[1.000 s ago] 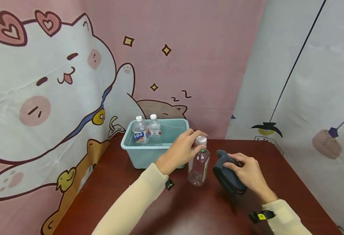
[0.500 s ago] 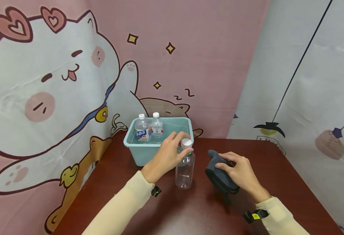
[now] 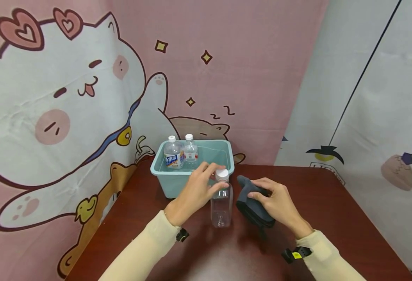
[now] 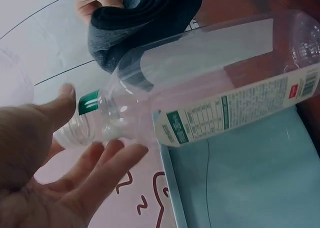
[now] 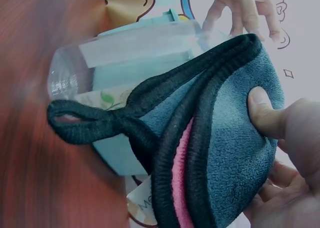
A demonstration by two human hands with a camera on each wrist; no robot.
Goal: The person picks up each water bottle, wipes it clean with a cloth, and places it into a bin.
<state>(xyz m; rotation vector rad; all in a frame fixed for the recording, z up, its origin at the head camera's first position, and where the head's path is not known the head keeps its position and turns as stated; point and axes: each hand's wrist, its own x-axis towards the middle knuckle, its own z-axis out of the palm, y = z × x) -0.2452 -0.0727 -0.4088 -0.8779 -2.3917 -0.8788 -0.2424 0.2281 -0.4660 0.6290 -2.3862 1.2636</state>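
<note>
My left hand (image 3: pixel 195 189) holds a clear plastic bottle (image 3: pixel 221 210) by its neck, just under the white cap (image 3: pixel 222 175), thumb on one side and fingers on the other. The bottle is upright. A printed label (image 4: pixel 240 107) shows on it in the left wrist view, with a green band (image 4: pixel 89 102) at the neck. To the right, my right hand (image 3: pixel 277 203) pinches a folded blue-grey cloth (image 3: pixel 255 205) near the bottle. Black edging, a hanging loop (image 5: pixel 82 122) and a pink strip (image 5: pixel 181 173) inside the fold appear in the right wrist view.
Behind the bottle stands a light blue plastic bin (image 3: pixel 172 185). Two capped clear bottles stand inside its left part: one with a blue label (image 3: pixel 174 158), another (image 3: pixel 191 152) beside it. The dark red table (image 3: pixel 318 203) meets a printed cloth backdrop (image 3: pixel 255 58).
The bottle has moved left with my left hand and turned, so its label no longer shows in the head view. My right hand has brought the folded cloth left, closer to the bottle.
</note>
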